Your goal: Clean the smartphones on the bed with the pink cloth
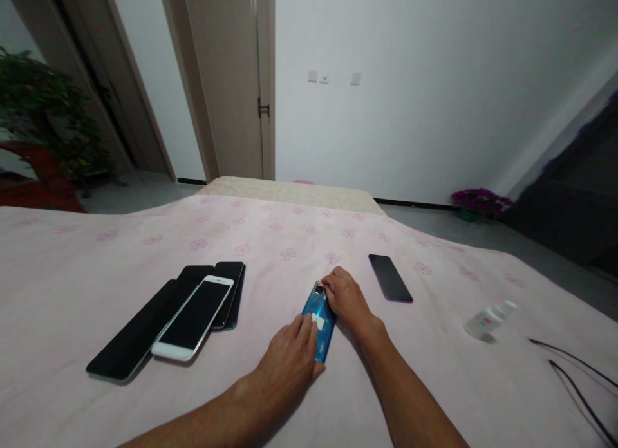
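A blue smartphone [326,335] lies back side up on the pink cloth, its camera block at the far end and a white label on its back. My left hand [292,348] holds it by the left edge, fingers across the back and thumb at the near end. At the far right corner, by the camera block, my right hand [348,297] presses with its fingers bent together. Something small and pale may be under those fingertips, but I cannot make it out. To the right, a dark phone [391,278] lies flat, apart from both hands.
On the left, a white phone [197,319] overlaps several black phones, including a long one [130,335]. A clear spray bottle [490,319] lies on its side at right, near black cables [579,371]. The flowered bedspread [270,242] covers the surface up to its far edge.
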### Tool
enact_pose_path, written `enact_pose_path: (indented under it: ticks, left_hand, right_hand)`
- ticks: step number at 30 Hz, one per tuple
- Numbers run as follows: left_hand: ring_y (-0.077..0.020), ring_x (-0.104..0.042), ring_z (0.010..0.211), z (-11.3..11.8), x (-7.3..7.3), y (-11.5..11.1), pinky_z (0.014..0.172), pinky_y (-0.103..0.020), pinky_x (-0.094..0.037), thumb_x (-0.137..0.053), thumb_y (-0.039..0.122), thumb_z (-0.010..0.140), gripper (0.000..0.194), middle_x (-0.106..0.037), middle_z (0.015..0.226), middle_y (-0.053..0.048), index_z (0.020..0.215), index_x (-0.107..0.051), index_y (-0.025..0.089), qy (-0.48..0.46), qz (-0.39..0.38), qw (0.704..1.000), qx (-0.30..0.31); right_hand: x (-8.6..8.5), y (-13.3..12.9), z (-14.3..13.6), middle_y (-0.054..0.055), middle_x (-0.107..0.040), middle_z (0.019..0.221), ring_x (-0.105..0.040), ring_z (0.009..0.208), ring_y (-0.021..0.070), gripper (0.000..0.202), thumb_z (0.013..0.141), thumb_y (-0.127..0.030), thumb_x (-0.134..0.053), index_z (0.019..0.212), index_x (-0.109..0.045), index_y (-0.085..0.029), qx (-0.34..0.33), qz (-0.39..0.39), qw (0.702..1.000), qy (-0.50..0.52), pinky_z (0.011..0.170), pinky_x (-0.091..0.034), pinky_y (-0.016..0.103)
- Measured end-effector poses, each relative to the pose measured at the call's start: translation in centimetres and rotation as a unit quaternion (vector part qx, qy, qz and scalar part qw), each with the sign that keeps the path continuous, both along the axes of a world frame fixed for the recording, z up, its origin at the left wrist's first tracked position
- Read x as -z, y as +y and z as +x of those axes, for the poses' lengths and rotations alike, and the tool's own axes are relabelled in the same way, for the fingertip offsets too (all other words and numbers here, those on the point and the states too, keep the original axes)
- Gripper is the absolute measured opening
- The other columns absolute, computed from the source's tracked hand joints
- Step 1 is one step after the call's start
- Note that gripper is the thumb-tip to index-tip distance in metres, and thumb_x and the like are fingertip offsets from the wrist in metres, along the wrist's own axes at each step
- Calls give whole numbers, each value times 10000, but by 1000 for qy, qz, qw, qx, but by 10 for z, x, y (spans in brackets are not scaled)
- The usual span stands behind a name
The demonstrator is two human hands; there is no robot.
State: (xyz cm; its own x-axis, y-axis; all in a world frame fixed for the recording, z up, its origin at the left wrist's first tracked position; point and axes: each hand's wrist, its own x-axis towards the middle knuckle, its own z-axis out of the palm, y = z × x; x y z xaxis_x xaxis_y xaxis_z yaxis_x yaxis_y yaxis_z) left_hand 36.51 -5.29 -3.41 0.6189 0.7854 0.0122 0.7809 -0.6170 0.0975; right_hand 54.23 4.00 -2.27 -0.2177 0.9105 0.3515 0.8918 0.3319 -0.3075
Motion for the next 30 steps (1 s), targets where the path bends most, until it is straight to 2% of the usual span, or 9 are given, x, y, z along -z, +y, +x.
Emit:
enact_pose_path:
  ticks: [5, 12, 19, 24, 27, 29, 30]
  left_hand:
    - [-342, -388, 1405, -1, 5, -1, 1112, -457, -408, -579, 354, 936, 610, -417, 1520, -216, 1442, -442, 42, -15, 20, 1000, 3]
    - [-348, -406, 1395, 0, 8, -1, 1100, -455, -423, -573, 340, 933, 598, -415, 1518, -218, 1436, -452, 41, -3, 22, 1000, 0]
    - [-348, -414, 1385, -1, 13, -1, 1108, -467, -408, -598, 338, 917, 593, -451, 1499, -210, 1424, -469, 60, -22, 38, 999, 2]
    - [-352, -398, 1397, -2, 14, 0, 1103, -468, -412, -613, 344, 911, 630, -422, 1515, -219, 1442, -442, 53, -25, 27, 999, 0]
    - [-352, -405, 1392, 0, 12, 0, 1087, -468, -431, -621, 339, 906, 632, -427, 1514, -213, 1445, -441, 62, -21, 20, 1000, -6]
    - [-352, -417, 1383, 1, 9, -1, 1077, -472, -440, -629, 332, 900, 622, -443, 1503, -214, 1434, -456, 63, -21, 17, 1000, -8]
    - [-354, -423, 1379, 1, 7, -1, 1073, -475, -443, -636, 329, 894, 619, -447, 1499, -215, 1427, -466, 64, -23, 14, 1000, -9]
  right_hand:
    - [-2, -12, 2, 60, -614, 924, -575, 894, 171, 185, 907, -95, -574, 934, -740, -172, -29, -13, 999, 9, 826, -449, 250]
    - [-1, -9, -6, 83, -619, 929, -569, 911, 196, 209, 934, -125, -539, 920, -743, -167, 21, 10, 999, -22, 845, -442, 286]
    - [-2, -14, -8, 65, -618, 911, -562, 867, 181, 187, 897, -104, -557, 896, -728, -181, -30, 6, 999, -26, 801, -440, 272]
    - [1, -11, -3, 80, -631, 916, -558, 879, 200, 206, 898, -104, -542, 896, -733, -182, -1, 26, 999, -19, 806, -430, 300]
    - [3, -10, -3, 70, -656, 896, -569, 879, 206, 179, 890, -151, -563, 862, -732, -199, -29, 17, 999, 40, 813, -422, 315]
    - [3, -8, -3, 52, -681, 868, -587, 858, 206, 162, 889, -220, -573, 843, -729, -211, -25, -6, 988, 149, 800, -423, 322]
    - [3, -7, -3, 42, -688, 846, -594, 833, 204, 157, 882, -254, -578, 835, -723, -213, -9, -22, 974, 225, 780, -425, 320]
